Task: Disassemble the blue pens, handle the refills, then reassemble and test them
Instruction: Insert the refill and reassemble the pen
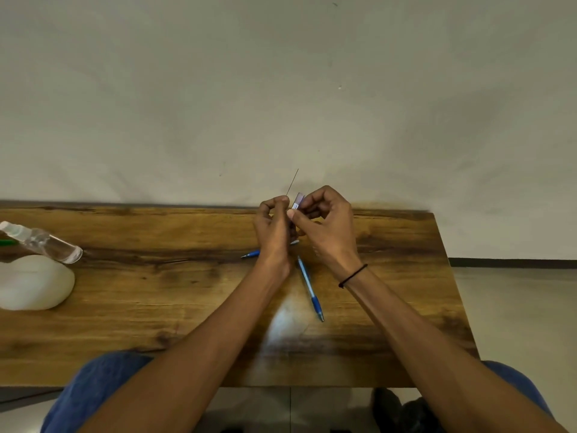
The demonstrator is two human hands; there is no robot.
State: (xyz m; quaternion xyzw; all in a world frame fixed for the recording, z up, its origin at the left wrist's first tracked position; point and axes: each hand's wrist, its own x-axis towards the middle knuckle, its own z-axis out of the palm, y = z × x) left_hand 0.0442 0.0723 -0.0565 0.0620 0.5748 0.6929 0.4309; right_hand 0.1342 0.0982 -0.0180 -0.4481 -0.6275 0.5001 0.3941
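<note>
Closest to us are our blue-trousered knees (93, 389) at the table's (156, 307) near edge. Going left to right from the spray bottle (46, 242) and the white lump (34, 282) below it: a blue pen (251, 254) pokes out just left of our left hand (273, 229), which is pinched shut on a thin dark refill (292, 182) sticking up. Right of that, our right hand (324, 226) is clamped on a small clear tube (298, 201) touching the refill. Another blue pen (310, 289) lies below the hands. We'd guess we're mid refill-handling; next up is lining that skinny tip into the tube, which needs steady aim. There's a tiny label on the tube, too small to read.
</note>
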